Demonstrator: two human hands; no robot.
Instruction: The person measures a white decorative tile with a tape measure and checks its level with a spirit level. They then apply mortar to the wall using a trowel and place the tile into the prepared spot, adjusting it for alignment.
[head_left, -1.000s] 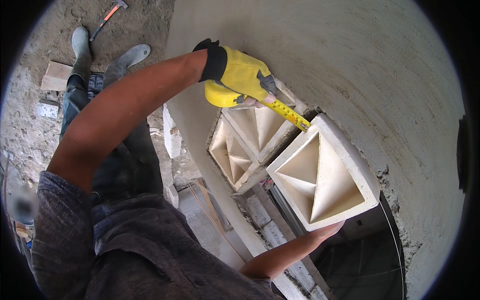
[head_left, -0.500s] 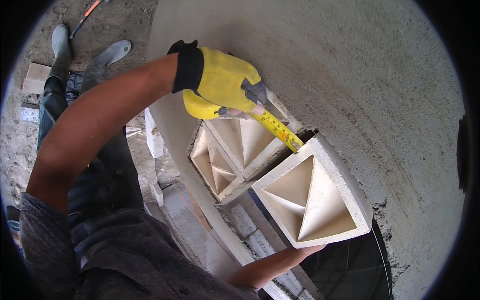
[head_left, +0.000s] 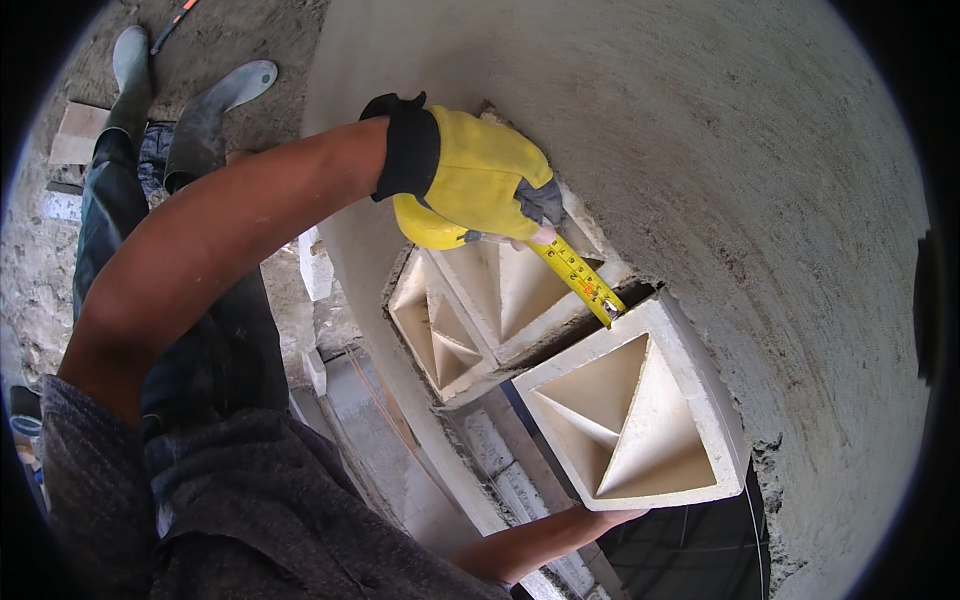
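Note:
My left hand (head_left: 490, 165), in a yellow work glove with dark fingertips and cuff, is closed round a yellow tape measure (head_left: 428, 225). Its short run of blade (head_left: 578, 278) slants down to the upper edge of a pale, square vent block (head_left: 685, 435) with angled fins inside. Bare at the wrist, my right hand (head_left: 612, 517) holds that block from its lower edge, the fingers hidden behind it. Beyond a dark gap, a similar vent block (head_left: 510, 285) sits in the wall opening beneath the tape, with a further finned block face (head_left: 435, 340) beside it.
A rough grey plastered wall (head_left: 760, 150) curves round the opening. Its cut edge is broken, and a thin wire (head_left: 755, 530) hangs beside the held block. My boots (head_left: 245, 82) are at upper left, near a board (head_left: 80, 133) and an orange-handled tool (head_left: 175, 25).
The whole view has shifted slightly, so wall, blocks and hands sit a little lower and further right. The blade's end remains at the held block's upper edge; both hands keep their holds.

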